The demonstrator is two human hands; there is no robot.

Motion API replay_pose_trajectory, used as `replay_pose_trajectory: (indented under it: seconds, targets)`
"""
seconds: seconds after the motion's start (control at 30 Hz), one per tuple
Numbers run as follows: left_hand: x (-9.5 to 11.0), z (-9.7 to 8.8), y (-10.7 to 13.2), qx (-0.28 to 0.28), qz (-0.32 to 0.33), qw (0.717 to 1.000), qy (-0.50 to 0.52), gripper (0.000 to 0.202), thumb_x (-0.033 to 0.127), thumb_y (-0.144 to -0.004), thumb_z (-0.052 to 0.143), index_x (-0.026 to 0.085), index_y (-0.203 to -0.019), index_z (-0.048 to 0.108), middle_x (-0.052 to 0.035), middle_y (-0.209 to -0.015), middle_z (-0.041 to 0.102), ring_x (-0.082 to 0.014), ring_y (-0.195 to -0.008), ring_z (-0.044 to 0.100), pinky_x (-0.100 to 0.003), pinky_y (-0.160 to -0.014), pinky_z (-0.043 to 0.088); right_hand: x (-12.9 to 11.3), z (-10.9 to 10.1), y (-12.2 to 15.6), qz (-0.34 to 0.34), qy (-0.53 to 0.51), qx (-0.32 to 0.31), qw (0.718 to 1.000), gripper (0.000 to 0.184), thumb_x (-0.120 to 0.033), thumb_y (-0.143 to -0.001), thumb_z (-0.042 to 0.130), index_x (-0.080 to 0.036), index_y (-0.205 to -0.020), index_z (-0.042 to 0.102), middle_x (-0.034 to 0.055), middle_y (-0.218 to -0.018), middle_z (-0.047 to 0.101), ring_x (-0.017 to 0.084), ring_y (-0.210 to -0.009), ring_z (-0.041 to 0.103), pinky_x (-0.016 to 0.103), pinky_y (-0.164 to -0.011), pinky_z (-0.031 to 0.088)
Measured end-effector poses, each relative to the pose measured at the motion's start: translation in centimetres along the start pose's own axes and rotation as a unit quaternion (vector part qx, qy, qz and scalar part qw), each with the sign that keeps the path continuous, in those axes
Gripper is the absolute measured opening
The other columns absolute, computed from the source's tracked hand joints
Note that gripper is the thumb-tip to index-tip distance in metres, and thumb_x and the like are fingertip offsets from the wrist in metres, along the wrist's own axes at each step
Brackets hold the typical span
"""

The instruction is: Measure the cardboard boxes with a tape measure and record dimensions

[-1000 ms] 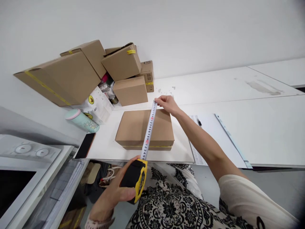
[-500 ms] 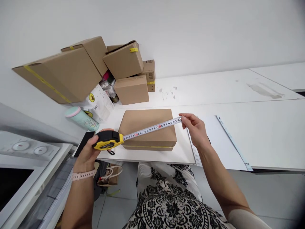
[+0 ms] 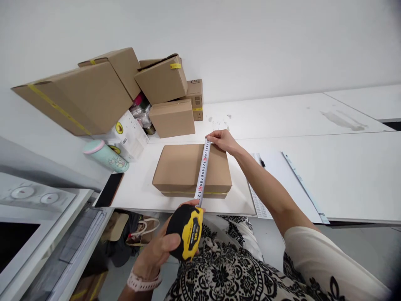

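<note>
Left hand [image 3: 159,251]: closed around the yellow-and-black tape measure case [image 3: 188,231], thumb laid across its side. It holds the case just off the near edge of the white table [image 3: 328,184], above the person's patterned lap. A pale wristband [image 3: 142,283] sits on that wrist.

Right hand [image 3: 221,140]: fingertips pinched on the free end of the tape blade [image 3: 203,170] at the far edge of the flat cardboard box [image 3: 181,167]. The fingers cover the tip, so it cannot be told whether the hook catches the box edge.

The tape blade runs taut from the case up across the lid, front to back, right of the box's middle, numbers facing up. It lies on or just over the cardboard.

The flat cardboard box lies closed near the front edge of the table, a strip of yellow tape along its near side.

Around it:
- To the right, paper sheets [image 3: 282,179] under the right forearm.
- Behind, a small brown box [image 3: 171,118], apart from the flat one.
- At back left, a leaning pile of larger boxes [image 3: 94,96] against the wall, some with yellow tape.
- A white carton [image 3: 130,136] with an avocado mark at the foot of the pile.
- A mint bottle [image 3: 105,155] with a pink cap, on its side.
- A dark phone [image 3: 109,195] at the table's left front corner.
</note>
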State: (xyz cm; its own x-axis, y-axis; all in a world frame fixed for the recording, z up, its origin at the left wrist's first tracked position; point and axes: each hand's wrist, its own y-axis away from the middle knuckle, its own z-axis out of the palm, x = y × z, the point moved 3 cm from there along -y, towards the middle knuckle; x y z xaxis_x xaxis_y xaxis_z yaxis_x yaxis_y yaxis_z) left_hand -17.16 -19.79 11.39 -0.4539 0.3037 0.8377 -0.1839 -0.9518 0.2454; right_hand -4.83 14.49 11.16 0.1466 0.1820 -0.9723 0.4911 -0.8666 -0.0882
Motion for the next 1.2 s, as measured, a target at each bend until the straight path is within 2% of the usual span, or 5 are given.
replay_pose_trajectory:
  seconds: [0.17,0.43,0.87,1.07,1.2]
  targets:
    - [-0.4,1.4,-0.5,-0.004,0.012,1.000,0.026,0.070,0.056,-0.084,0.067,0.030,-0.146,0.049,-0.0173,-0.157,0.040,-0.0250,-0.078,0.073,-0.031,-0.057,0.059,1.3,0.2,-0.4,0.058,-0.005,-0.027,0.998,0.024,-0.039,-0.074,0.077,-0.016,-0.075,0.074,0.0045,-0.076,0.072,0.017,-0.070,0.062,0.029,-0.064,0.049]
    - [-1.0,4.0,-0.2,0.005,0.014,0.999,0.035,0.072,0.052,-0.081,0.074,0.028,-0.143,0.049,-0.0145,-0.142,0.052,-0.0210,-0.086,0.066,-0.033,-0.073,0.057,2.2,0.3,-0.1,0.053,-0.048,-0.067,0.995,0.034,-0.050,-0.070,0.081,-0.017,-0.071,0.070,0.0033,-0.073,0.070,0.015,-0.066,0.061,0.027,-0.059,0.048]
    - [-1.2,4.5,-0.1,0.022,0.011,0.999,0.038,0.070,0.051,-0.079,0.075,0.030,-0.141,0.052,-0.0122,-0.133,0.056,-0.0256,-0.094,0.064,-0.037,-0.076,0.056,1.7,0.2,0.2,0.059,-0.042,-0.085,0.994,0.038,-0.052,-0.068,0.081,-0.017,-0.068,0.067,0.0017,-0.070,0.067,0.014,-0.064,0.057,0.027,-0.057,0.045]
    - [-1.3,4.5,-0.1,0.019,0.020,0.999,0.043,0.069,0.049,-0.079,0.076,0.029,-0.141,0.053,-0.0103,-0.126,0.059,-0.0272,-0.100,0.064,-0.040,-0.086,0.054,1.9,0.1,0.1,0.059,-0.042,-0.090,0.993,0.039,-0.054,-0.069,0.081,-0.018,-0.069,0.067,0.0017,-0.070,0.066,0.014,-0.063,0.056,0.026,-0.056,0.044]
    - [-1.4,4.5,-0.2,0.011,0.015,0.999,0.042,0.070,0.049,-0.079,0.076,0.031,-0.141,0.050,-0.0103,-0.129,0.056,-0.0246,-0.095,0.063,-0.036,-0.078,0.055,2.2,0.1,0.1,0.063,-0.047,-0.089,0.993,0.039,-0.054,-0.069,0.082,-0.018,-0.068,0.067,0.0012,-0.068,0.065,0.013,-0.062,0.056,0.026,-0.056,0.044]
